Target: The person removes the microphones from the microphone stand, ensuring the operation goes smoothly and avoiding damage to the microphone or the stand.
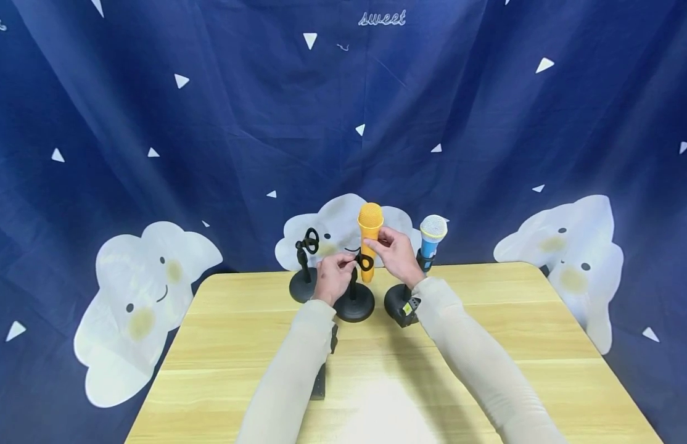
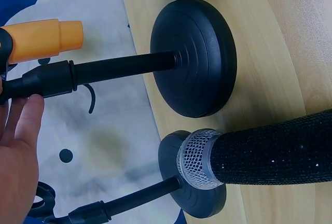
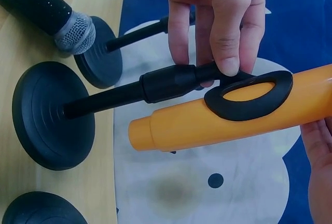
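My right hand [image 1: 399, 254] holds an orange microphone [image 1: 370, 217] upright, head up, by its body. My left hand [image 1: 333, 276] pinches the top of the middle black microphone stand [image 1: 354, 303], beside its clip. In the right wrist view the clip's black loop [image 3: 244, 115] lies against the microphone body [image 3: 187, 130], with orange showing through its opening. Whether the body passes through the loop, I cannot tell. Left of this stand is another black stand [image 1: 303, 285] with a bare clip. To the right, a blue microphone [image 1: 432, 229] with a white head sits in a third stand [image 1: 396, 302].
A black sparkly microphone [image 2: 275, 149] with a silver mesh head appears in the left wrist view, near the stands. Under my left forearm a dark object [image 1: 319, 385] is partly hidden on the wooden table [image 1: 221, 370]. A blue cloud-patterned curtain [image 1: 238, 154] hangs behind.
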Demonstrator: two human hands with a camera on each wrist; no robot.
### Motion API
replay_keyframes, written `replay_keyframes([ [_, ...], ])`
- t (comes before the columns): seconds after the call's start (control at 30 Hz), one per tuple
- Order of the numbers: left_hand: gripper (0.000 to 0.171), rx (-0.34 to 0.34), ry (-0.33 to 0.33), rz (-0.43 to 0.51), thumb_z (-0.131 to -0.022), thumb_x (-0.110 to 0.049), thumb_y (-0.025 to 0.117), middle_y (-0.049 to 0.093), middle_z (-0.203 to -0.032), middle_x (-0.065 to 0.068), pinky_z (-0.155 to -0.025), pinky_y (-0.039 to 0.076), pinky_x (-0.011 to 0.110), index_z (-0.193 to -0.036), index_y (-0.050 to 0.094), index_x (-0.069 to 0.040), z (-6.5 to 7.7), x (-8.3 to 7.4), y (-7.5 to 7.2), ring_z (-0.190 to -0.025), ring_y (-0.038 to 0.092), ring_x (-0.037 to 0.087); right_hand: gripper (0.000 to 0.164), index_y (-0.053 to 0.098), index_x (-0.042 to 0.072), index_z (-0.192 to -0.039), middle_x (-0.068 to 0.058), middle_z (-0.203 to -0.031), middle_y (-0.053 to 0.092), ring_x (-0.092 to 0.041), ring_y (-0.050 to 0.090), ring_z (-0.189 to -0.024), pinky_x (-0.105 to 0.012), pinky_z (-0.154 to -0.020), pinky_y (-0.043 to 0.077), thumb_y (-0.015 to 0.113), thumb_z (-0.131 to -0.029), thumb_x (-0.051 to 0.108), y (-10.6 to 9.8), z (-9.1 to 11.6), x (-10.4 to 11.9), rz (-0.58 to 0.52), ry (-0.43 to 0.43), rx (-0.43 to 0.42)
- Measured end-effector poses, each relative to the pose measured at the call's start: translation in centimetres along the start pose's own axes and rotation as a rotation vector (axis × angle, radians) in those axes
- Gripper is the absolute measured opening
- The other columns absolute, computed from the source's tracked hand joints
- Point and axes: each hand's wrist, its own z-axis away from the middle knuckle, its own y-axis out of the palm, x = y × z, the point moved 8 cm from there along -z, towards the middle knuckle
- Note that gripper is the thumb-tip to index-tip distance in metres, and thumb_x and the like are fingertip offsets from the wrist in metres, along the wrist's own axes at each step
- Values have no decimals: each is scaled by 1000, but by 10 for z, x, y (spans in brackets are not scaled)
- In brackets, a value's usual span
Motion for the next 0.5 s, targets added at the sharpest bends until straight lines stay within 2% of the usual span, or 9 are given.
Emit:
replay_keyframes([
  [0.3, 14, -5, 5, 5, -91, -6, 74, 75, -105, 8, -86, 58, 33, -104, 79, -5, -1, 0, 0, -96, 72, 20, 30, 70, 0, -114, -17, -107, 72, -29, 67, -98, -44, -93, 54, 73, -93, 22, 1, 0, -1, -7, 21, 3],
  [0.5, 15, -7, 9, 0, -90, -6, 74, 75, -105, 8, -86, 58, 33, -104, 79, -5, -1, -1, -1, -96, 72, 20, 28, 67, -4, -115, -22, -109, 70, -34, 66, -101, -47, -94, 53, 69, -96, 15, 1, 0, 3, 18, 36, 6],
])
